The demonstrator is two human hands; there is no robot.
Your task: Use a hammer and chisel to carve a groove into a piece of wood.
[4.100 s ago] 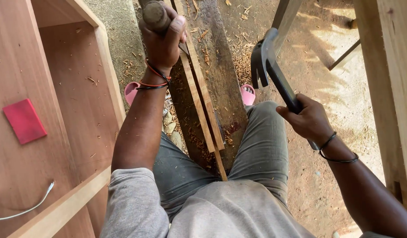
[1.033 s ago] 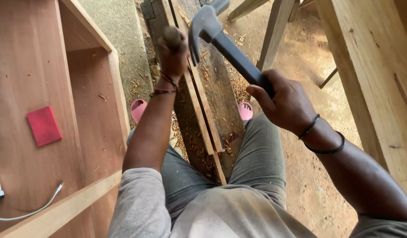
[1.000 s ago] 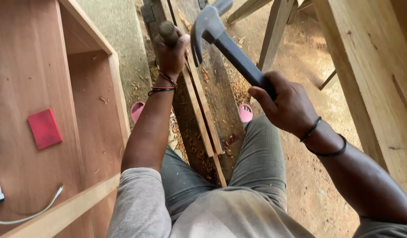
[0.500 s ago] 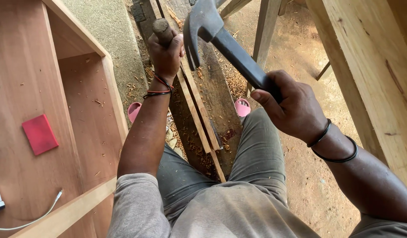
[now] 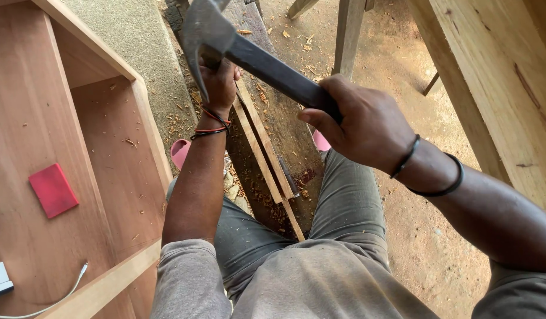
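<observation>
From the head view, the right hand (image 5: 367, 121) has its fingers closed round the dark handle of a hammer (image 5: 255, 53). The handle runs up and left from the fist, and the head with its claw sits high at the far left, just above the left hand (image 5: 221, 80). The left hand's fingers are wrapped round a tool that is mostly hidden under the hammer head; what kind it is cannot be told. It stands on a dark plank (image 5: 273, 136) whose long axis runs from between the person's knees away to the far left. Pale thin strips (image 5: 264, 153) lie along the plank, with shavings scattered about them. So the hammer head lies left and far of the right fist, nearly over the left fist. To the left stands a wooden cabinet (image 5: 60, 118) with a red block (image 5: 53, 190) on it. A pale beam (image 5: 497, 77) crosses the right.
</observation>
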